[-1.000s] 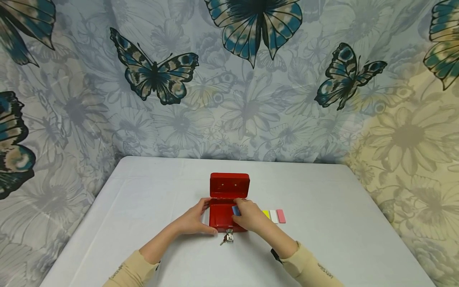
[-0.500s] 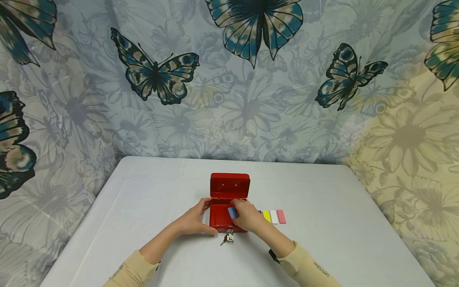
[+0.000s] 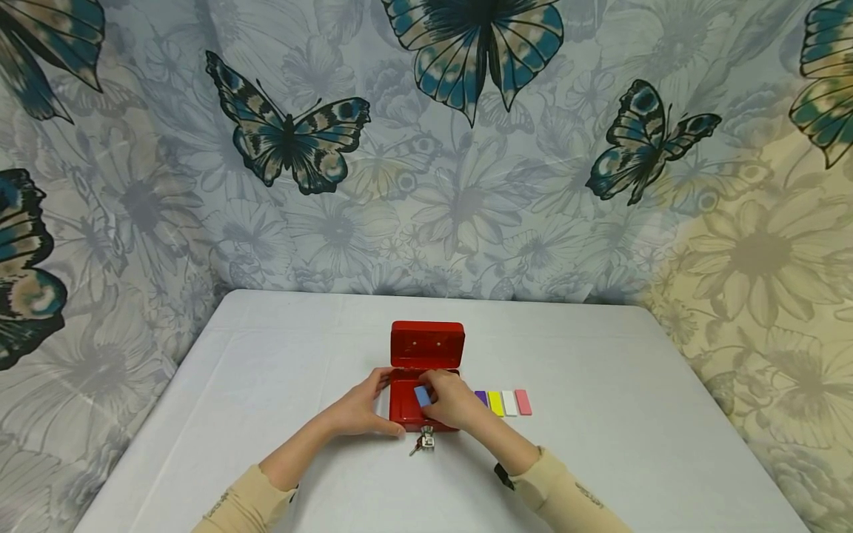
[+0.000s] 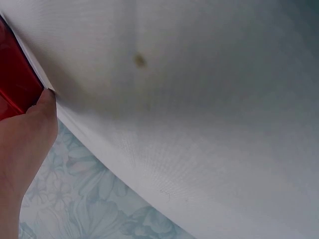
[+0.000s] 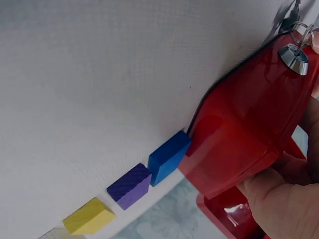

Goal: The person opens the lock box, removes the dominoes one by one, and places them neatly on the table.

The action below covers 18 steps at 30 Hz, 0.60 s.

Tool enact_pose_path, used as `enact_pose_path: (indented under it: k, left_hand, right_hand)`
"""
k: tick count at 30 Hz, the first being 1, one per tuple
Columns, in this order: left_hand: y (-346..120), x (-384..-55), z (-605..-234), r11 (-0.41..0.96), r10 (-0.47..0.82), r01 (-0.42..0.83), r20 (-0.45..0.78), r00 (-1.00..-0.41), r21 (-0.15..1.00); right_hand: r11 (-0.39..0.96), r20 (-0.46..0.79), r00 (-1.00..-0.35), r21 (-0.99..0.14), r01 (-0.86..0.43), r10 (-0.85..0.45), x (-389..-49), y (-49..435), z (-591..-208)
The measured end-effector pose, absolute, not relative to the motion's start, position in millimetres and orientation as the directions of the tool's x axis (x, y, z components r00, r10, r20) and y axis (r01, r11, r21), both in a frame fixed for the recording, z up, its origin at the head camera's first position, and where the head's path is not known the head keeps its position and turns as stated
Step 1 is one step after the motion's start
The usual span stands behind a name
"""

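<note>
A small red cash box (image 3: 402,398) stands on the table with its lid (image 3: 426,345) raised. My left hand (image 3: 363,406) holds its left side, thumb at the front corner and fingers toward the back. Inside the box, my right hand (image 3: 455,400) pinches a light blue block (image 3: 422,396) between thumb and fingers. How far the block is above the floor of the box, I cannot tell. In the right wrist view the box wall (image 5: 239,124) hides the fingertips. Keys (image 3: 425,441) hang from the lock at the front.
To the right of the box lies a row of flat blocks: dark blue (image 5: 169,157), purple (image 5: 129,185), yellow (image 3: 495,403), white (image 3: 509,402) and pink (image 3: 523,402). A white cloth covers the table (image 3: 600,444). Butterfly-patterned fabric (image 3: 466,222) hangs behind.
Inside the box, my right hand has moved left with the light blue block. More of the purple block shows beside the wrist. My left hand and the box have stayed still.
</note>
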<state>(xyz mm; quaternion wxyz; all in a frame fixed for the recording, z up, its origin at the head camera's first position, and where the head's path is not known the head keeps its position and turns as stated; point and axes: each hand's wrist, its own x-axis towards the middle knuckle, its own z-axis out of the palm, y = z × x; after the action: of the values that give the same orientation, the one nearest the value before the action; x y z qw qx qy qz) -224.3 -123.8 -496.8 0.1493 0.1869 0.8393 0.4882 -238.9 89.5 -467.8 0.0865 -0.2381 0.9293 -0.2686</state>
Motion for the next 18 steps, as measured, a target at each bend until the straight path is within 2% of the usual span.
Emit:
enact_pose_path:
  k: [18]
  left_hand:
    - [-124.4,-224.7,-497.2,0.431,0.473,0.172,-0.060,-0.879,0.886]
  right_hand:
    - [0.678,-0.017,-0.835,-0.594,-0.433,-0.549,-240.7,76.2,-471.5]
